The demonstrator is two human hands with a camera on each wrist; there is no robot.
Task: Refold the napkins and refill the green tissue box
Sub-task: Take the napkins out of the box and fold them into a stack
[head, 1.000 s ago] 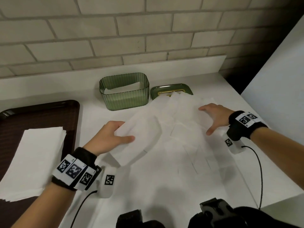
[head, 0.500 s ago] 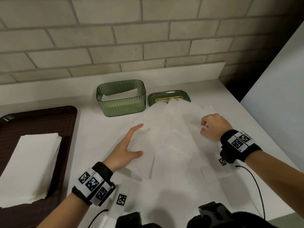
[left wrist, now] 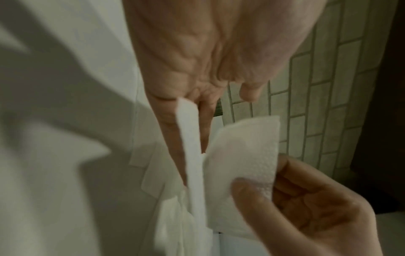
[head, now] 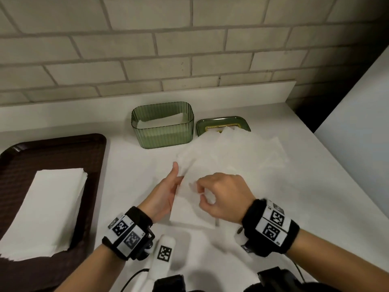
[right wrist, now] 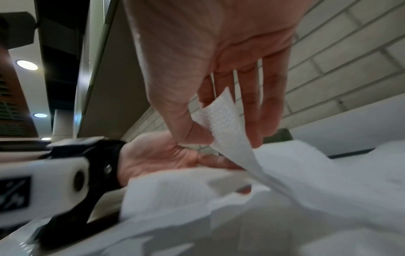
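Dark brown tray (head: 92,165) at left, white counter (head: 315,207), pale brick wall (head: 189,49) behind — white backsplash ledge (head: 231,91)

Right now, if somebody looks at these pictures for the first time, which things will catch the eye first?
First, the two hands at the centre: the right hand pinches a corner of a white napkin, and the left hand lies open along its edge. Behind stands the green tissue box, open, its lid beside it. On the left, a dark tray holds folded napkins.

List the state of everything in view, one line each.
Box: open, partly filled.
Lid: off, beside box, partly under napkins.
Loose napkins: unfolded, heaped.
Stack: folded, on tray.
Left hand: flat against a napkin.
Right hand: pinching a napkin corner.
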